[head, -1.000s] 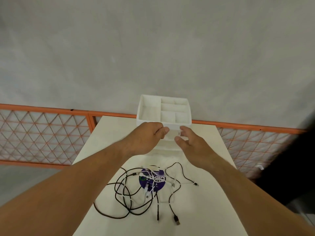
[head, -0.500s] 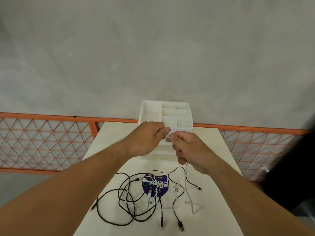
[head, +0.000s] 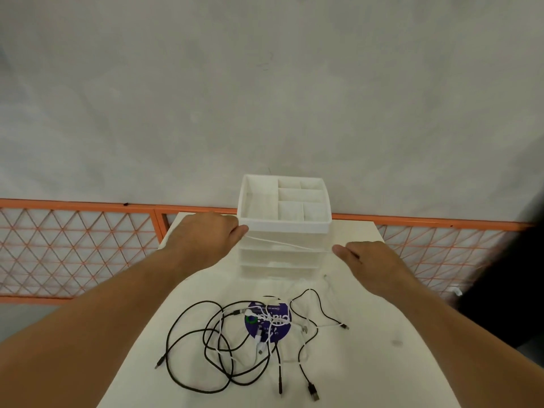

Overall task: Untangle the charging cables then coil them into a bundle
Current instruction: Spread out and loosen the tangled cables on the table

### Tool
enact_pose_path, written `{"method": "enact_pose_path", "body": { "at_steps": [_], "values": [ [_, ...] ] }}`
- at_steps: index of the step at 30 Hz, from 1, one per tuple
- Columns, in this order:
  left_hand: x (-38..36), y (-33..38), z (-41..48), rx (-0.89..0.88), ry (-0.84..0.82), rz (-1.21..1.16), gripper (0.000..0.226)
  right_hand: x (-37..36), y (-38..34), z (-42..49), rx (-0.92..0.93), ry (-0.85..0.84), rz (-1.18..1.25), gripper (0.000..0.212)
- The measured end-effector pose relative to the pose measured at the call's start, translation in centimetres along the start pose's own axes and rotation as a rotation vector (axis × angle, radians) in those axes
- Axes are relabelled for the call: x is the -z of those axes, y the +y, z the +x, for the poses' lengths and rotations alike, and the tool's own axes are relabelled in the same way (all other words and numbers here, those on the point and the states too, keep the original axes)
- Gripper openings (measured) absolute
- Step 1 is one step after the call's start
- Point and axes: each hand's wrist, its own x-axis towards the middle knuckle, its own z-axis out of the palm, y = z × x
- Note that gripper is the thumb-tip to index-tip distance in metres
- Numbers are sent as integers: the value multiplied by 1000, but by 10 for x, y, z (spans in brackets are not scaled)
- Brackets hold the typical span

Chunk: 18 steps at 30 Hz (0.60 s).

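Hands: two, both raised over the far half of the desk (head: 382, 366), well apart from each other.
Left hand (head: 206, 235): fingers curled in, seen from the back; thumb and fingertip pinch one end of the white cable (head: 290, 245), just beside the front left corner of the organizer.
Right hand (head: 375, 265): also curled; its thumb and finger pinch the same white cable at the other side.
White cable: one, stretched nearly straight in the air between the two hands, in front of the organizer's drawers and sloping down a little toward the right hand.
Cable tangle (head: 223, 346): one heap lying on the desk, near the person; black and white cables cross in loops. Four black plug ends show; the exact number of cables I cannot tell.
Purple sticker (head: 269, 322): one, round, flat on the desk under the tangle's right part.
Organizer (head: 284, 229): one, white, at the far edge of the desk; its top tray has six compartments, with drawers below.
Orange fence (head: 73, 245): mesh panels behind the desk, on both sides.
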Motion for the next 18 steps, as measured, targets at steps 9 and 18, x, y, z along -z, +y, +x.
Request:
{"method": "enact_pose_path", "body": {
  "at_steps": [9, 18],
  "values": [
    [-15, -41, -6, 163, -10, -15, 46, 17, 52, -17, -100, -79, -239, 53],
    [-16, -32, -16, 240, 9, -52, 51, 14, 51, -17, -159, -73, -283, 55]
  ]
}}
